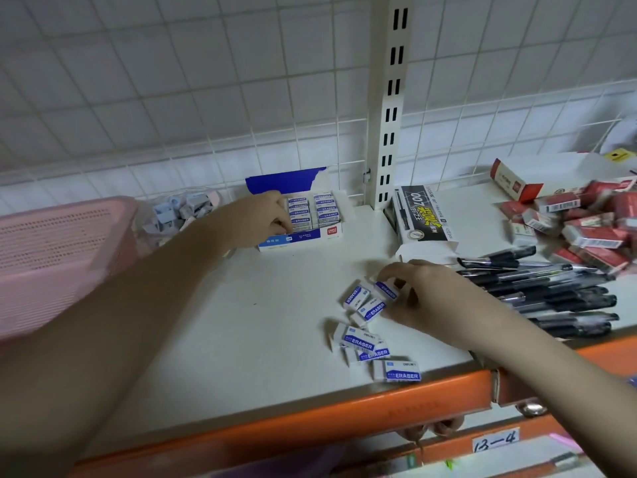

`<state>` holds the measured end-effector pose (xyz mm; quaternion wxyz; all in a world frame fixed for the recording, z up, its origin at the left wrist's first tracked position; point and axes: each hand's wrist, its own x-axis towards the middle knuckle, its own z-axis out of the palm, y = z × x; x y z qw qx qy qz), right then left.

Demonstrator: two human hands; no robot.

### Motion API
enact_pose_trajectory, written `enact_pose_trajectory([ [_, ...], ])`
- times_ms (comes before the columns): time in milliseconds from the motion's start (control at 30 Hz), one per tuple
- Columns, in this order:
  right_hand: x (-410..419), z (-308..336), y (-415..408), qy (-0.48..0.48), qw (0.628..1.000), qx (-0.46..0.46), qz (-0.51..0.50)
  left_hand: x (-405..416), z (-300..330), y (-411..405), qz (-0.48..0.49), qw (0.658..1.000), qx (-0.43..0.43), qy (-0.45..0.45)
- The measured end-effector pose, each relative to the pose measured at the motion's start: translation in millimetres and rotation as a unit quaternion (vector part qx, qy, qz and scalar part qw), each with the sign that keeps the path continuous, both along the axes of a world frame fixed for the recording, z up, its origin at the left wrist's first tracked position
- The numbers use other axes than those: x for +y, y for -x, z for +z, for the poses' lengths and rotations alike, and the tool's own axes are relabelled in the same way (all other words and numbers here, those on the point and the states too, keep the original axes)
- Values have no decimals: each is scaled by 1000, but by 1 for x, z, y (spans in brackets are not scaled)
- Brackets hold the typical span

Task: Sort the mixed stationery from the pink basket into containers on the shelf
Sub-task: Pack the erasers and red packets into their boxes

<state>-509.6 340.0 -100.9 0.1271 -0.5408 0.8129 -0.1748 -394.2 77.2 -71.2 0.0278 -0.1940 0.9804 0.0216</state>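
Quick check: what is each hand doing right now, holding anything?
Left hand: fingers curled at the eraser box; whether it grips an eraser cannot be told.
Right hand: pinching a loose eraser from the pile on the shelf.

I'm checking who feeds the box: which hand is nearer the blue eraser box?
Left. The left hand reaches into the blue eraser box; the right hand is nearer the shelf's front, on loose erasers.

pink basket (51,250); blue-white erasers (365,339); black pens (558,294)

Bare shelf (262,305) between pink basket (51,257) and loose erasers (368,326).
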Motion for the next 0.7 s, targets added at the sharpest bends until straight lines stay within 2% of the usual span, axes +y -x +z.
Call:
enact_pose_trajectory([
  [100, -3, -7, -2, 27, 999, 24, -28, 3, -1, 1, 14, 1000, 13, 18],
  [233, 3, -14, 1, 91, 994, -1, -66, 4, 0, -1, 8, 999, 32, 26],
  [367, 7, -14, 7, 162, 984, -7, -80, 3, 4, -4, 1, 999, -11, 42],
  [533, 7, -15, 5, 190, 978, -25, -77, 11, 9, -3, 17, 996, -37, 81],
  [700, 6, -17, 5, 197, 977, -44, -72, 15, 11, -6, 60, 997, -35, 31],
])
